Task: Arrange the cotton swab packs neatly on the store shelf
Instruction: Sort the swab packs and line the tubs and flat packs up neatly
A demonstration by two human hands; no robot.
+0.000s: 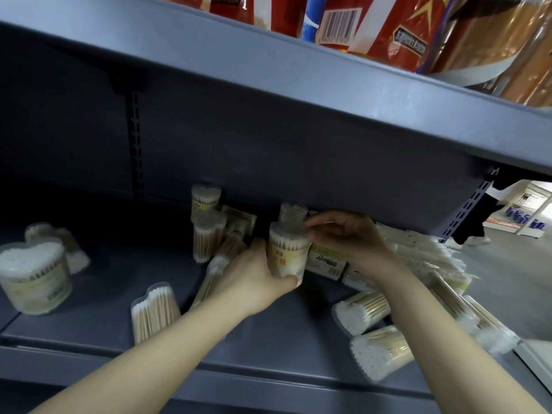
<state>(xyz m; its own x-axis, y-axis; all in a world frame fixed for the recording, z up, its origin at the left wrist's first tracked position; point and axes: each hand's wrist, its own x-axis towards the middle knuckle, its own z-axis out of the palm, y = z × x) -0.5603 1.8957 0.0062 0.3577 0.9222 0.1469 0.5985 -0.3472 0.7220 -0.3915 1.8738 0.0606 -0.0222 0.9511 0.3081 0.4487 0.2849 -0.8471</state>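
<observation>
My left hand [254, 273] grips an upright clear tub of cotton swabs [286, 252] with a yellow label, near the middle of the grey shelf [268, 339]. My right hand [349, 237] reaches over from the right, its fingertips touching the tub's top rim. Behind the held tub stands another tub [292, 212]. Two more upright tubs [206, 216] stand to the left of it. A large heart-shaped tub [34, 276] stands at the far left. Several packs [379, 333] lie tipped over at the right, and one pack [153, 313] leans in front.
The upper shelf [298, 94] overhangs closely above my hands and carries red and orange bagged goods [397, 28]. A flat boxed swab pack [325, 261] lies under my right hand. Bagged swab packs [418, 252] pile at the right. An aisle floor [513, 264] shows beyond the shelf's right end.
</observation>
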